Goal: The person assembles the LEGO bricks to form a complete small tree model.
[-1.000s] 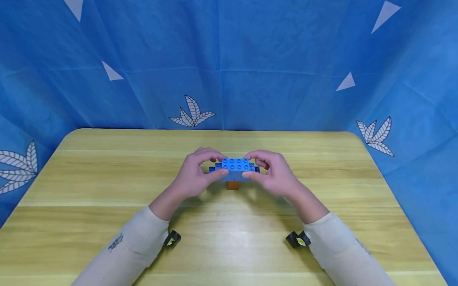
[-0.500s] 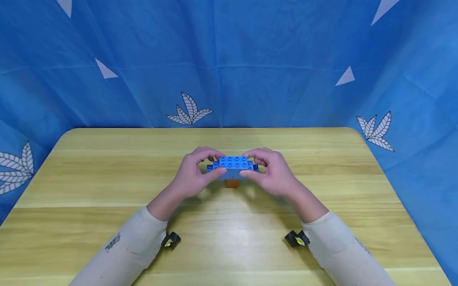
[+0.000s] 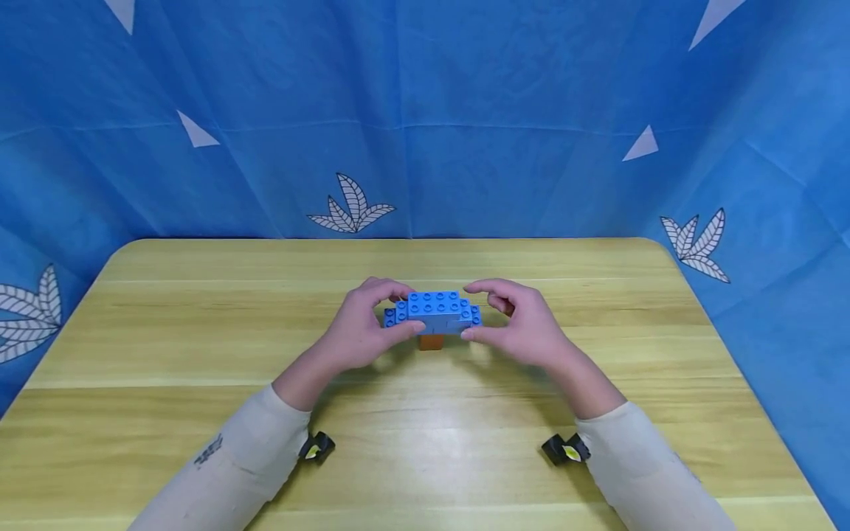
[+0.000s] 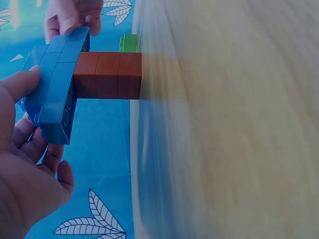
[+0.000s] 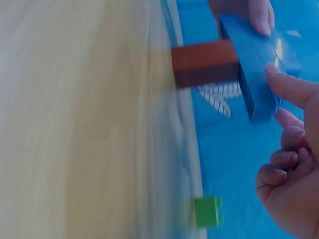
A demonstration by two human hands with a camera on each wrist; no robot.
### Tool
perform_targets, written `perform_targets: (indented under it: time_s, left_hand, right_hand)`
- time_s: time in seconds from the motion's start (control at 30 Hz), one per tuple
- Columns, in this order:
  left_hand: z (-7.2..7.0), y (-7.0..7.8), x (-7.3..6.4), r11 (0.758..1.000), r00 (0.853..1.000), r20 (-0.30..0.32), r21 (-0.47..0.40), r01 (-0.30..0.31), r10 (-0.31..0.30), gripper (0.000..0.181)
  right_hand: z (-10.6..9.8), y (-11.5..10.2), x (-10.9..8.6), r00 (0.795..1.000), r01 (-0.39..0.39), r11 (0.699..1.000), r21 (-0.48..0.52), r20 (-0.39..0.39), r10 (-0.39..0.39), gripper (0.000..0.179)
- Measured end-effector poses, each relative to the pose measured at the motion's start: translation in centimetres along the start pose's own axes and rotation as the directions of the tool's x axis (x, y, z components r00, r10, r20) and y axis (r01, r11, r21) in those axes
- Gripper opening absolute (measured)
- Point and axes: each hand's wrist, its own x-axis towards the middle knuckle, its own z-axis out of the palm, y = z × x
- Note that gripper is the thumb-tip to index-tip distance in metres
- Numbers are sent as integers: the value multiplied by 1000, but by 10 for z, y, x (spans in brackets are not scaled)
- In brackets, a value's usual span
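Note:
A stepped stack of blue building bricks (image 3: 434,323) stands on a brown building-brick column (image 3: 431,342) at mid-table. In the left wrist view that column (image 4: 107,74) shows as several brown bricks joined end to end. My left hand (image 3: 361,328) grips the left part of the blue stack, thumb on the front face and index finger at the back. At the right end, my right hand (image 3: 524,324) has its thumb on the blue front face. Its index fingertip is right by the studs in the right wrist view, and the other fingers (image 5: 284,159) are curled.
The wooden table (image 3: 425,442) reaches back to a blue cloth (image 3: 505,184) with white leaf and triangle prints. A green building brick (image 5: 207,212) sits on the table beside the column, hidden in the head view. A black wrist camera (image 3: 566,448) hangs at each cuff.
My right hand has slid right, from the top blue brick to the lower right end, with its index finger lifted away a little. The left hand keeps its hold, and the stack stays put.

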Motion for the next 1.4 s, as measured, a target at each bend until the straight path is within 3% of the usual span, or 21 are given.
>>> perform_targets:
  time_s: [0.3, 0.6, 0.93, 1.13, 1.4]
  left_hand:
    - [-2, 2, 1, 1000, 1000, 10, -2, 26, -26, 40]
    - [-1, 2, 0, 999, 998, 17, 2, 54, -54, 42]
    - [0, 0, 0, 999, 999, 16, 2, 37, -37, 44]
    - [0, 1, 0, 1000, 999, 19, 1, 29, -29, 43]
    - [0, 2, 0, 999, 999, 12, 3, 37, -37, 43]
  right_hand:
    - [-24, 34, -1, 993, -115, 989, -88, -11, 114, 60]
    - [-36, 56, 6, 974, -226, 943, -244, -24, 227, 52]
    - [-33, 60, 11, 971, -233, 924, -302, -25, 237, 39]
    - [-30, 52, 11, 977, -215, 954, -208, -63, 206, 38]
    - [-25, 18, 9, 985, -137, 991, 3, -105, 137, 37]
